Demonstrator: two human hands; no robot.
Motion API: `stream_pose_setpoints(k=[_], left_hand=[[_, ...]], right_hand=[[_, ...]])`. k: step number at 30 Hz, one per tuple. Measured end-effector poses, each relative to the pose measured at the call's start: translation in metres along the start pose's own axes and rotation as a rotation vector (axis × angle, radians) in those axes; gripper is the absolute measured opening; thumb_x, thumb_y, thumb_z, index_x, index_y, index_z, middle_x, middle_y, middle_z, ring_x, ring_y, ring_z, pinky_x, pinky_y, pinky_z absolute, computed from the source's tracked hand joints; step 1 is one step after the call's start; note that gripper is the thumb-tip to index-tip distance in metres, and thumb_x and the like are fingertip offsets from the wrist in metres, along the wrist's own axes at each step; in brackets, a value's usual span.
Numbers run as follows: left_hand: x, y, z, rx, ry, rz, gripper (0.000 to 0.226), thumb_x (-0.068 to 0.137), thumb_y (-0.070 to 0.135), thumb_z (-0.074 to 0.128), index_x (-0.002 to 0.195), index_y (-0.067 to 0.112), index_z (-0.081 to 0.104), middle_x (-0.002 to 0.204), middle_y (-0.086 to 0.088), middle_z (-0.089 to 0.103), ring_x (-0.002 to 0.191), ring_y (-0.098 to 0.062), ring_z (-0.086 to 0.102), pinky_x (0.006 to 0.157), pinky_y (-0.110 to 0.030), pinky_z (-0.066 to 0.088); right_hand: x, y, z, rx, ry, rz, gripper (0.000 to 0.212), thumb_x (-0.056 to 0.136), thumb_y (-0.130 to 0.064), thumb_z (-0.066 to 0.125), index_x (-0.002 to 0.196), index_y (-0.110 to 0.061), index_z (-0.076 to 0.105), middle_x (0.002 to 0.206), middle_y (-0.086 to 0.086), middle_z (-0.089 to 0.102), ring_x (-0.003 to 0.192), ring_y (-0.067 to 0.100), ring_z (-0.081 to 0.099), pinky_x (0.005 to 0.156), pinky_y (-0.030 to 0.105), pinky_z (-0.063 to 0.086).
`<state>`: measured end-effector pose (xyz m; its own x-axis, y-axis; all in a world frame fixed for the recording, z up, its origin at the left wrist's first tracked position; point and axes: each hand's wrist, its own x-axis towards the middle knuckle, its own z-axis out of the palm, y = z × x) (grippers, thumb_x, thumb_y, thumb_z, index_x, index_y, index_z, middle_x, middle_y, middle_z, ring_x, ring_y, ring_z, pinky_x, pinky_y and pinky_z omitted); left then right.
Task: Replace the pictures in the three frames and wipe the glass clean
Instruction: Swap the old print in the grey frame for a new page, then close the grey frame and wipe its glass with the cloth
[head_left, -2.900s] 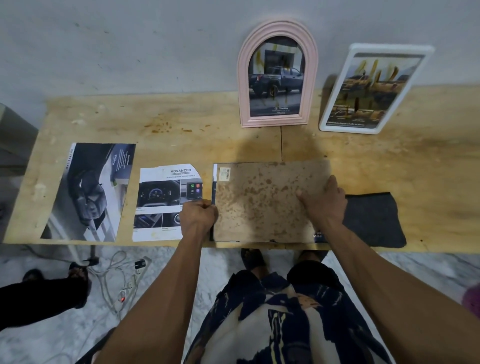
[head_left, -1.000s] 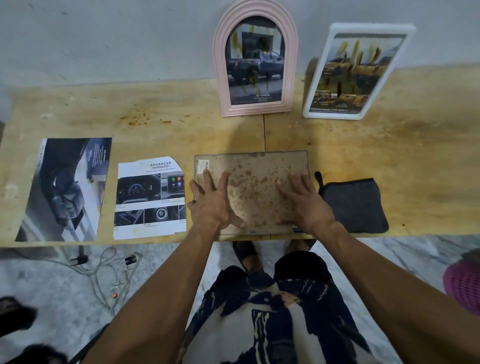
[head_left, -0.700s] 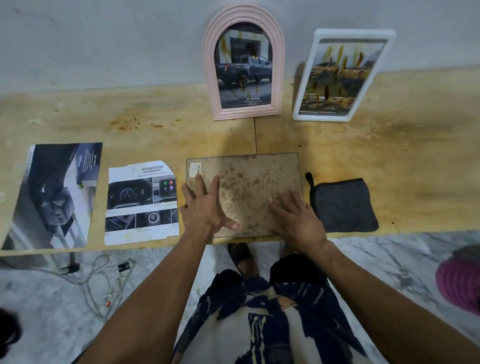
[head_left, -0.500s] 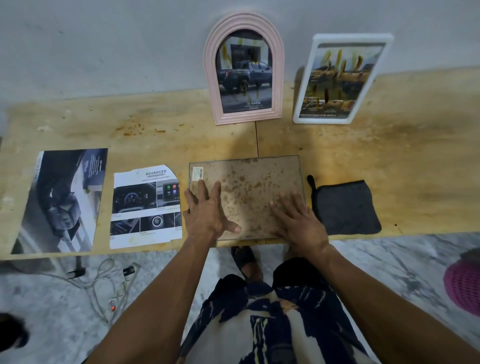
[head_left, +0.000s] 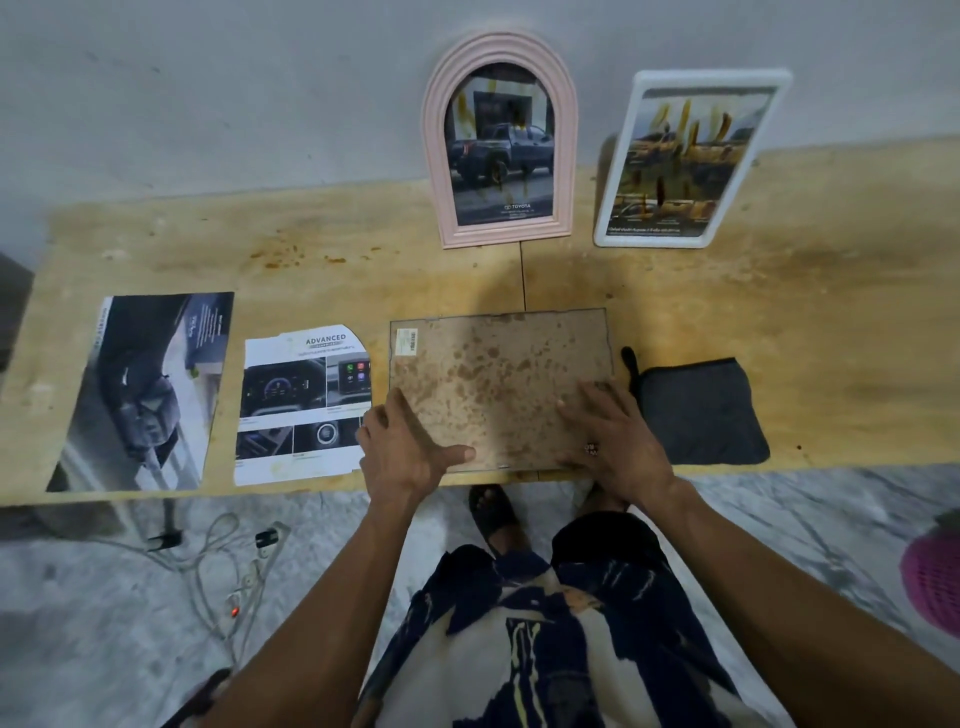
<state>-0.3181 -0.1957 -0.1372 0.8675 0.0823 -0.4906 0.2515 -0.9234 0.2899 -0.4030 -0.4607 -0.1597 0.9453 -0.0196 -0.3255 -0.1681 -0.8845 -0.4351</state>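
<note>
A long bench (head_left: 779, 322) of pale yellow plywood, with brown stains and a thin seam in its middle, crosses the picture in front of a plain grey wall (head_left: 208, 93). In the lower centre of the bench a rectangular picture frame lying face down (head_left: 498, 384) shows its brown, spotted backing board with a small white label in the upper left corner. The left hand (head_left: 405, 447) rests at the lower left edge of this frame; its grip is loose, the thumb lies flat on the board and the fingers curl down over the left side. The right hand (head_left: 618, 441) presses on the lower right corner with fingers spread, holding nothing. Just to the right of the frame lies a folded dark grey cloth (head_left: 701, 410). To the left lies a white printed sheet with car dashboard pictures (head_left: 304, 405), and at the far left a larger dark print of a car interior (head_left: 145, 389). At the top, a pink arched frame with a truck picture (head_left: 501, 140) and a white rectangular frame with a yellowish car picture (head_left: 685, 156) lean upright against the wall; yellow smears mark their glass. Below the bench is a grey marbled floor (head_left: 779, 519) with white cables (head_left: 223, 571) in the lower left, and a pink object at the right edge, too cut off to identify.
</note>
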Motion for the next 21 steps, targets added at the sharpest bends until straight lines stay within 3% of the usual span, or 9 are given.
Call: stream_pose_setpoints(k=[4, 6, 8, 13, 16, 19, 21], left_hand=[[0.001, 0.005, -0.003, -0.029, -0.005, -0.034, 0.125, 0.051, 0.065, 0.089, 0.145, 0.015, 0.025, 0.141, -0.019, 0.037, 0.132, -0.04, 0.032, 0.099, -0.053, 0.041], [0.003, 0.004, -0.005, -0.095, 0.016, -0.056, 0.118, 0.056, 0.063, 0.089, 0.143, 0.011, 0.029, 0.139, -0.019, 0.041, 0.131, -0.04, 0.035, 0.1, -0.051, 0.039], [0.005, 0.002, -0.006, -0.154, 0.042, -0.094, 0.111, 0.062, 0.06, 0.087, 0.143, 0.008, 0.032, 0.14, -0.018, 0.043, 0.132, -0.04, 0.037, 0.102, -0.05, 0.039], [0.011, 0.006, -0.014, -0.186, 0.035, -0.163, 0.076, 0.072, 0.054, 0.082, 0.124, 0.007, 0.052, 0.128, -0.016, 0.056, 0.124, -0.038, 0.05, 0.098, -0.047, 0.046], [0.011, 0.005, -0.026, -0.334, 0.058, -0.164, 0.055, 0.076, 0.044, 0.082, 0.112, 0.01, 0.059, 0.113, -0.01, 0.066, 0.11, -0.032, 0.062, 0.096, -0.041, 0.051], [0.012, 0.005, -0.045, -0.47, 0.077, -0.142, 0.037, 0.082, 0.035, 0.078, 0.11, 0.018, 0.061, 0.097, 0.0, 0.067, 0.092, -0.022, 0.061, 0.088, -0.03, 0.047], [0.021, 0.002, -0.058, -0.549, 0.098, -0.143, 0.03, 0.079, 0.032, 0.076, 0.102, 0.015, 0.069, 0.095, 0.001, 0.07, 0.09, -0.021, 0.065, 0.089, -0.031, 0.051]], right_hand=[[0.005, -0.005, -0.004, 0.101, 0.054, 0.063, 0.061, 0.076, -0.025, 0.081, 0.133, -0.016, 0.06, 0.151, 0.013, 0.036, 0.14, 0.038, 0.022, 0.117, 0.045, 0.026], [0.007, -0.009, -0.005, 0.178, 0.118, 0.184, 0.062, 0.082, -0.021, 0.074, 0.14, -0.016, 0.05, 0.153, 0.014, 0.029, 0.138, 0.037, 0.022, 0.115, 0.036, 0.023], [0.008, -0.015, -0.008, 0.274, 0.148, 0.322, 0.066, 0.085, -0.018, 0.068, 0.144, -0.015, 0.038, 0.151, 0.012, 0.027, 0.137, 0.035, 0.024, 0.111, 0.038, 0.025], [0.016, -0.025, -0.016, 0.456, 0.171, 0.467, 0.071, 0.082, -0.018, 0.063, 0.146, -0.019, 0.035, 0.136, 0.013, 0.048, 0.125, 0.034, 0.043, 0.107, 0.048, 0.035], [0.017, -0.03, -0.033, 0.528, 0.218, 0.476, 0.063, 0.084, -0.017, 0.064, 0.143, -0.018, 0.041, 0.133, 0.01, 0.051, 0.122, 0.031, 0.048, 0.101, 0.05, 0.044], [0.021, -0.026, -0.055, 0.496, 0.206, 0.436, 0.047, 0.091, -0.024, 0.062, 0.136, -0.013, 0.051, 0.13, 0.007, 0.058, 0.116, 0.027, 0.055, 0.092, 0.041, 0.048], [0.024, -0.024, -0.07, 0.452, 0.229, 0.416, 0.039, 0.094, -0.03, 0.061, 0.127, -0.01, 0.061, 0.12, 0.007, 0.065, 0.106, 0.027, 0.061, 0.083, 0.035, 0.048]])
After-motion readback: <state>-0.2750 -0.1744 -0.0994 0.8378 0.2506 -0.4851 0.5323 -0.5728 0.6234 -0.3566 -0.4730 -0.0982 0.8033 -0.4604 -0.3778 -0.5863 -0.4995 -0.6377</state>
